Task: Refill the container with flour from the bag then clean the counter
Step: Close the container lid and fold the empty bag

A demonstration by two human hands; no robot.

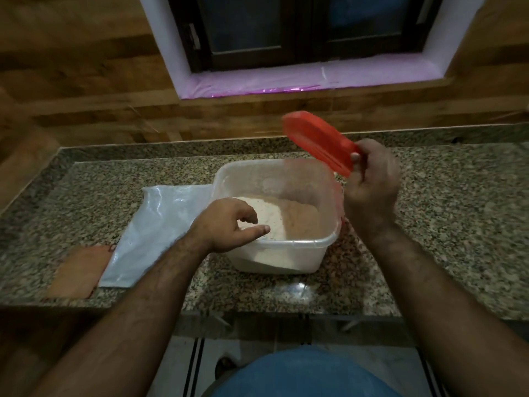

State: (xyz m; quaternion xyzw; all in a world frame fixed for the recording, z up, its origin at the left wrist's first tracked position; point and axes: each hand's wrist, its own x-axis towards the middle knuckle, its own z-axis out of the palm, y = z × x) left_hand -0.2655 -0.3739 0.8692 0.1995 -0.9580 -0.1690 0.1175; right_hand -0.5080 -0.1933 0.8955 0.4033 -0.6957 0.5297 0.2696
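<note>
A translucent square container [286, 256] stands on the granite counter [429, 224], partly filled with pale flour [289, 216]. My left hand [229, 224] rests on the container's near left rim, fingers loosely curled and holding nothing. My right hand [372, 179] grips a red lid [317, 141] by its edge and holds it tilted in the air above the container's far right corner. A flat white plastic bag [154, 230] lies on the counter left of the container, partly under it.
A brown cloth or pad [80, 272] lies at the counter's front left, touching the bag's corner. The counter ends at a wooden wall with a window above. The front edge runs just below the container.
</note>
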